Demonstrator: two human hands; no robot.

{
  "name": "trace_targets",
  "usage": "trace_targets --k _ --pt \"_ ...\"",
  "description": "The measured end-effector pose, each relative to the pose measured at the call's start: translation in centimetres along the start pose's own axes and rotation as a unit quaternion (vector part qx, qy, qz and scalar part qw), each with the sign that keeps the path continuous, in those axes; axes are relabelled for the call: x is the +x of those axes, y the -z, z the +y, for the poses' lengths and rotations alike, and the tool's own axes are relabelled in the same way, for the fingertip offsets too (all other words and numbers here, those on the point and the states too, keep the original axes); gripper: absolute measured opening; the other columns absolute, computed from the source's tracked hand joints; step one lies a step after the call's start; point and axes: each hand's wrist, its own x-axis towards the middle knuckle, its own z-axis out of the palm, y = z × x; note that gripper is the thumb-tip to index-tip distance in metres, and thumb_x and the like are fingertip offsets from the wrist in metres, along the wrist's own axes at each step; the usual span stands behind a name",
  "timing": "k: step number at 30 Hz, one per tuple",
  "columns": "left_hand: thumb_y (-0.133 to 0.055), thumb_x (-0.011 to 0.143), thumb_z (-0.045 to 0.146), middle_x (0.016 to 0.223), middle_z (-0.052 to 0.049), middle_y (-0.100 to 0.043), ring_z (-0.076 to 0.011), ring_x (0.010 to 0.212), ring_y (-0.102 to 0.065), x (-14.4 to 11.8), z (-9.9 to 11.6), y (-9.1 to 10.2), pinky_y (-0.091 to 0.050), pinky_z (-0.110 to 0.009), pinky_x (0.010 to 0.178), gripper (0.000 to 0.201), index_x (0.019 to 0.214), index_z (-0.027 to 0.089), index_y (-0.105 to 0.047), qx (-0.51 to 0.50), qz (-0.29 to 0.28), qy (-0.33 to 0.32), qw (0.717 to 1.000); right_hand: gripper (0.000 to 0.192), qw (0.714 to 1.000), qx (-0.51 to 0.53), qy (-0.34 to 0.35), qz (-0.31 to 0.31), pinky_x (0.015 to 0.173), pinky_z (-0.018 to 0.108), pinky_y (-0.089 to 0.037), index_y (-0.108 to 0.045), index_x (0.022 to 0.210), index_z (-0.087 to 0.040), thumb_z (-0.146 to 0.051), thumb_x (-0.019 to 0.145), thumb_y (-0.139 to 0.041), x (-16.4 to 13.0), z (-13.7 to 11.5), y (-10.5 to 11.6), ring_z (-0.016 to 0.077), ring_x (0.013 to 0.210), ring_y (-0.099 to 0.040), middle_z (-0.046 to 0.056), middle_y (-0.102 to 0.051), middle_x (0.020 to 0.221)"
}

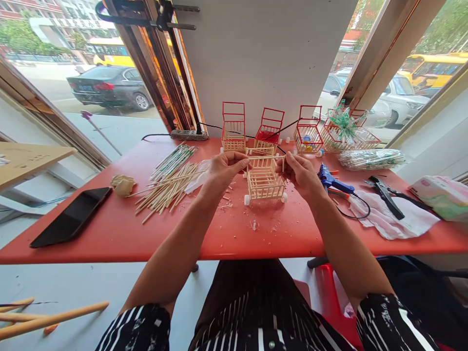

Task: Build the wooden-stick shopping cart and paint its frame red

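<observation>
A small cart [266,189] built of pale wooden sticks stands on the red table, with white wheels at its near corners. Just above its far part, a thin wooden stick piece [265,157] stretches between my two hands, with a short stick hanging at its right end. My left hand [231,166] pinches the left end between thumb and fingers. At the right end, my right hand [298,171] is closed on the piece by the short stick. Whether the piece touches the cart I cannot tell.
Loose wooden sticks [171,191] and a black phone [71,217] lie left. Several red-handled carts [234,136] line the back near a power strip [189,134]. On the right are a blue glue gun [334,181] with its cord, black-handled pliers [387,197] and a cloth [415,222].
</observation>
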Motion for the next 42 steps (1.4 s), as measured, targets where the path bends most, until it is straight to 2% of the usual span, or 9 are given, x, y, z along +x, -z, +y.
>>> trace_targets --k 4,8,13,18,21,24,29,37,42 --pt "-0.089 0.067 0.046 0.079 -0.007 -0.079 -0.0158 0.07 -0.069 0.0 0.1 0.0 -0.056 -0.029 0.07 0.033 0.079 0.018 -0.077 -0.004 -0.012 0.014 1.0 0.057 0.998 0.051 -0.013 -0.017 0.053 0.023 -0.045 -0.065 0.072 -0.021 -0.076 0.07 -0.083 0.0 -0.2 0.2 0.0101 0.059 -0.058 0.001 -0.068 0.069" --pt "-0.092 0.062 0.047 0.077 -0.007 -0.078 -0.0161 0.07 -0.07 0.1 -0.4 -0.2 -0.057 -0.03 0.071 0.037 0.079 0.018 -0.077 -0.028 -0.014 0.024 0.999 0.055 0.994 0.107 -0.032 -0.013 0.054 0.022 -0.048 -0.067 0.075 -0.022 -0.069 0.064 -0.092 0.0 -0.3 0.0 0.0094 0.06 -0.058 -0.002 -0.065 0.068" --pt "-0.09 0.064 0.043 0.074 -0.006 -0.077 -0.0148 0.068 -0.069 0.2 -0.9 -0.3 -0.057 -0.029 0.071 0.034 0.08 0.016 -0.078 -0.039 -0.004 0.023 0.999 0.057 0.993 0.12 -0.019 0.001 0.054 0.02 -0.048 -0.066 0.074 -0.021 -0.071 0.062 -0.092 -0.1 -0.2 -0.4 0.0079 0.059 -0.056 -0.003 -0.065 0.066" --pt "-0.088 0.065 0.039 0.072 -0.006 -0.077 -0.014 0.067 -0.068 0.0 -0.4 -0.4 -0.056 -0.027 0.069 0.028 0.077 0.016 -0.078 -0.038 0.006 0.022 0.999 0.059 0.998 0.024 0.059 0.021 0.05 0.021 -0.042 -0.066 0.072 -0.021 -0.078 0.076 -0.077 -0.2 -0.2 -0.6 0.0087 0.057 -0.056 0.0 -0.067 0.065" --pt "-0.086 0.065 0.039 0.072 -0.006 -0.077 -0.0148 0.067 -0.068 -0.2 0.0 -0.6 -0.057 -0.028 0.069 0.027 0.075 0.016 -0.077 -0.022 0.021 0.013 0.999 0.059 0.99 -0.049 0.125 0.049 0.051 0.023 -0.041 -0.066 0.074 -0.021 -0.079 0.086 -0.066 -0.2 0.0 -0.5 0.0098 0.057 -0.058 0.001 -0.069 0.066" --pt "-0.086 0.065 0.037 0.071 -0.005 -0.076 -0.0152 0.068 -0.068 -0.4 0.4 -0.8 -0.057 -0.029 0.07 0.025 0.075 0.016 -0.077 -0.012 0.024 0.005 1.0 0.058 0.978 -0.106 0.163 0.069 0.053 0.024 -0.042 -0.066 0.074 -0.021 -0.077 0.089 -0.064 -0.1 0.3 -0.4 0.0095 0.055 -0.055 0.001 -0.07 0.066" --pt "-0.087 0.066 0.035 0.071 -0.005 -0.077 -0.0151 0.068 -0.068 -0.6 0.8 -1.0 -0.058 -0.029 0.072 0.023 0.074 0.016 -0.077 -0.007 0.017 -0.002 1.0 0.059 0.971 -0.132 0.177 0.089 0.054 0.024 -0.044 -0.062 0.072 -0.022 -0.079 0.086 -0.065 0.0 0.5 -0.4 0.0094 0.052 -0.054 0.001 -0.071 0.065" --pt "-0.088 0.067 0.035 0.071 -0.005 -0.077 -0.0154 0.068 -0.068 -0.6 0.6 -0.7 -0.057 -0.03 0.072 0.024 0.075 0.016 -0.077 -0.003 0.018 -0.008 1.0 0.058 0.96 -0.18 0.189 0.102 0.055 0.025 -0.044 -0.062 0.072 -0.022 -0.076 0.091 -0.061 -0.3 0.6 -0.5 0.0099 0.053 -0.055 0.002 -0.072 0.067" --pt "-0.086 0.073 0.049 0.079 -0.008 -0.08 -0.0167 0.073 -0.071 -0.5 0.3 -0.5 -0.057 -0.029 0.072 0.036 0.084 0.016 -0.078 0.014 -0.015 -0.008 1.0 0.057 0.959 -0.183 0.179 0.123 0.055 0.025 -0.044 -0.06 0.07 -0.022 -0.074 0.092 -0.061 -0.1 0.9 -0.3 0.0103 0.053 -0.056 0.001 -0.071 0.066"
